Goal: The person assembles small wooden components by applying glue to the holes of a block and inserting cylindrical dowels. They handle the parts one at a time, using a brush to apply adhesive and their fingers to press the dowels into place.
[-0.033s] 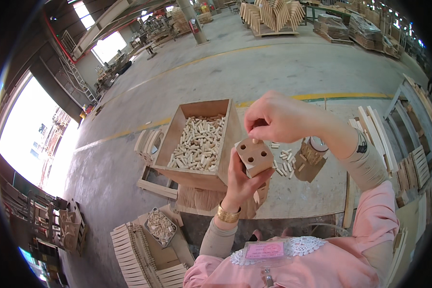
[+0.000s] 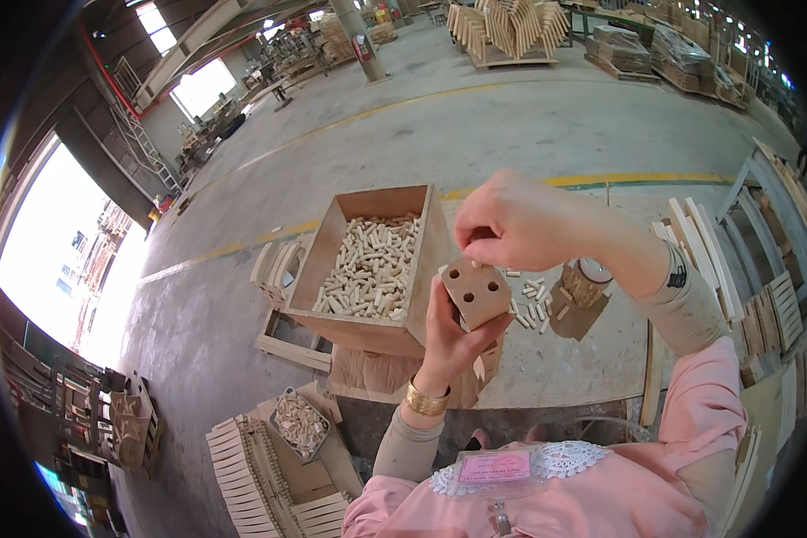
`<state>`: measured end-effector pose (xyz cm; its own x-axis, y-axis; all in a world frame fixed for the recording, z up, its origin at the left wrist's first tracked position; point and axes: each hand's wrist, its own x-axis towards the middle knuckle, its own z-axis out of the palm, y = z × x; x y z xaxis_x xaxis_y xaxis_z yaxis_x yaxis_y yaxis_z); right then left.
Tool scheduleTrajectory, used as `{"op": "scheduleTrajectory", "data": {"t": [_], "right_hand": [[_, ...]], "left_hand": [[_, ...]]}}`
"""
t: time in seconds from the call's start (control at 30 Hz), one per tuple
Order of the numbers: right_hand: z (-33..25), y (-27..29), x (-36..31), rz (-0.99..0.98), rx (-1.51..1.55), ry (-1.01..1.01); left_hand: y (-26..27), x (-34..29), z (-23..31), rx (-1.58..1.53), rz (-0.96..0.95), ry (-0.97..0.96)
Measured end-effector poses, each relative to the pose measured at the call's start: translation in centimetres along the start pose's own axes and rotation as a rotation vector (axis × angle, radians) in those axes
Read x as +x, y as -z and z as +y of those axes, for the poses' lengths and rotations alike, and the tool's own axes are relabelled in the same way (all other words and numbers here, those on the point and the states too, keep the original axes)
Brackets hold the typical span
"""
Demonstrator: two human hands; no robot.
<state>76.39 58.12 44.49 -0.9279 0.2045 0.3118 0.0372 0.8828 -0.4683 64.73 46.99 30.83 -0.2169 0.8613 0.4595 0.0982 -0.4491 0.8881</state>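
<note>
Wooden box (image 2: 357,333) of dowels at left, then left hand (image 2: 453,348) gripping drilled wooden block (image 2: 481,308) over table, right hand (image 2: 516,222) above, fingers pinched on mostly hidden light peg (image 2: 476,264) at block's top edge, loose pins (image 2: 533,294) beyond right.

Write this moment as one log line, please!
left hand: holds wooden block with holes | right hand: pinches dowel at block's far edge | nearby: wooden box of dowels, loose dowels
</note>
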Motion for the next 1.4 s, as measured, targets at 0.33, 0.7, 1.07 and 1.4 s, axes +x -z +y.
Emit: {"op": "scheduleTrajectory", "data": {"t": [0.33,0.7,1.07,1.4], "right_hand": [[-0.6,-0.7,-0.5,0.106,0.063,-0.090],[24.0,-25.4,-7.4,-0.063,-0.303,-0.522],[24.6,-25.6,-5.7,0.269,-0.079,-0.556],[1.1,1.4,-0.1,0.290,0.227,0.034]], "left_hand": [[0.8,-0.4,-1.1,0.016,0.016,0.053],[2.2,-0.8,-1.7,0.004,0.022,0.049],[2.2,-0.3,-1.9,0.056,-0.004,0.048],[0.7,0.3,-0.9,-0.066,0.017,0.111]]}}
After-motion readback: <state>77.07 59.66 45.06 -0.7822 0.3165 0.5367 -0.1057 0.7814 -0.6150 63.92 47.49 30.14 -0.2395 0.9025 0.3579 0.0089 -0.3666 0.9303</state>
